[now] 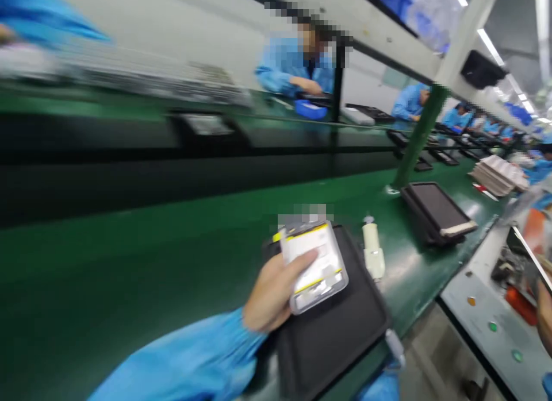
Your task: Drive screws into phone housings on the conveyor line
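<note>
My left hand (276, 280) is closed around a flat rectangular pack (317, 257), with its thumb across the white label. The pack has yellow stripes and silvery ends and looks like a battery; its far end is pixelated. Below it lies a black tray (332, 332) on the green bench. At the right edge, my right hand (545, 312), partly cut off, grips a thin dark flat panel (526, 254) with a bright white edge. Motion blurs the view.
A cream hand tool (373, 249) lies beside the tray. Stacked black trays (437, 211) stand farther right, near a green post (420, 139). A grey side table (483, 315) bears coloured buttons. Across the bench, a co-worker (282, 62) handles things near a blue bin (310, 110).
</note>
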Available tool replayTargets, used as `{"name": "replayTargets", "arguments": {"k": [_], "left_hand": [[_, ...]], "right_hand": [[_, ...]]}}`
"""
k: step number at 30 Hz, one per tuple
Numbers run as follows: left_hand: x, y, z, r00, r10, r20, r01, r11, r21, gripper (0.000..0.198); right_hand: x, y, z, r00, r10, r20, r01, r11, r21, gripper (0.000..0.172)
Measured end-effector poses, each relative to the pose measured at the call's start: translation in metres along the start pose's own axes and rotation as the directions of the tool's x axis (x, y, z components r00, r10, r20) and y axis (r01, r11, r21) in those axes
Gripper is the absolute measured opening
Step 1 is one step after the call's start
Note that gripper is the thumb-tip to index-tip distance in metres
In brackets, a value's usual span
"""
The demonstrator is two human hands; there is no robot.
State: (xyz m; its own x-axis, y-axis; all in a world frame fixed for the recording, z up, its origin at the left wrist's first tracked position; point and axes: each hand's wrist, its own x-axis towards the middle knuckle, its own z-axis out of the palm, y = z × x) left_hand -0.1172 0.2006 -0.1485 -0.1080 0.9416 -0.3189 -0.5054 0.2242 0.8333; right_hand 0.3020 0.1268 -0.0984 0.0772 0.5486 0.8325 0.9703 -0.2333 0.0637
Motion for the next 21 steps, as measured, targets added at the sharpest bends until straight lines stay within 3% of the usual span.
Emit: {"name": "replayTargets", "arguments": {"k": [2,4,5,7,8,10,11,13,15,16,19,21], "left_hand": [[-0.002,0.014,0.002,0.996,0.033,-0.083,-0.040,0.996,-0.085,0.034],[-0.004,0.028,0.000,0.984,0.112,-0.136,-0.129,0.985,-0.119,0.033],[-0.006,0.034,-0.002,0.978,0.145,-0.153,-0.165,0.978,-0.130,0.032],[-0.010,0.044,-0.007,0.965,0.192,-0.178,-0.218,0.966,-0.142,0.030],[-0.012,0.048,-0.009,0.960,0.212,-0.184,-0.240,0.960,-0.147,0.030],[-0.015,0.054,-0.013,0.955,0.240,-0.172,-0.266,0.952,-0.151,0.032],[-0.016,0.056,-0.015,0.957,0.250,-0.151,-0.271,0.951,-0.147,0.034],[-0.017,0.057,-0.018,0.962,0.261,-0.079,-0.269,0.956,-0.119,0.039],[-0.018,0.056,-0.019,0.966,0.258,0.007,-0.257,0.964,-0.073,0.044],[-0.019,0.055,-0.018,0.966,0.254,0.050,-0.251,0.967,-0.047,0.045],[-0.022,0.042,-0.009,0.946,0.245,0.210,-0.269,0.959,0.092,0.043],[-0.026,0.026,0.004,0.898,0.260,0.354,-0.367,0.888,0.277,0.032]], "right_hand": [[-0.011,-0.059,-0.006,0.972,-0.179,-0.153,0.202,0.967,0.153,0.033],[-0.027,-0.127,-0.011,0.926,-0.352,-0.137,0.377,0.841,0.388,0.041],[-0.037,-0.161,-0.013,0.897,-0.424,-0.125,0.421,0.735,0.531,0.049],[-0.060,-0.223,-0.011,0.849,-0.499,-0.176,0.458,0.527,0.716,0.060],[-0.073,-0.248,-0.009,0.849,-0.497,-0.180,0.446,0.490,0.749,0.060],[-0.095,-0.283,-0.006,0.863,-0.500,-0.075,0.372,0.528,0.763,0.056],[-0.102,-0.291,-0.005,0.857,-0.515,0.011,0.327,0.559,0.762,0.051],[-0.104,-0.290,-0.008,0.786,-0.597,0.160,0.261,0.555,0.790,0.043],[-0.087,-0.271,-0.011,0.703,-0.670,0.238,0.183,0.495,0.849,0.045],[-0.073,-0.259,-0.011,0.696,-0.670,0.258,0.128,0.469,0.874,0.046],[-0.027,-0.229,-0.009,0.812,-0.473,0.343,-0.102,0.463,0.880,0.050],[-0.005,-0.222,-0.011,0.851,-0.335,0.404,-0.239,0.438,0.867,0.064]]}}
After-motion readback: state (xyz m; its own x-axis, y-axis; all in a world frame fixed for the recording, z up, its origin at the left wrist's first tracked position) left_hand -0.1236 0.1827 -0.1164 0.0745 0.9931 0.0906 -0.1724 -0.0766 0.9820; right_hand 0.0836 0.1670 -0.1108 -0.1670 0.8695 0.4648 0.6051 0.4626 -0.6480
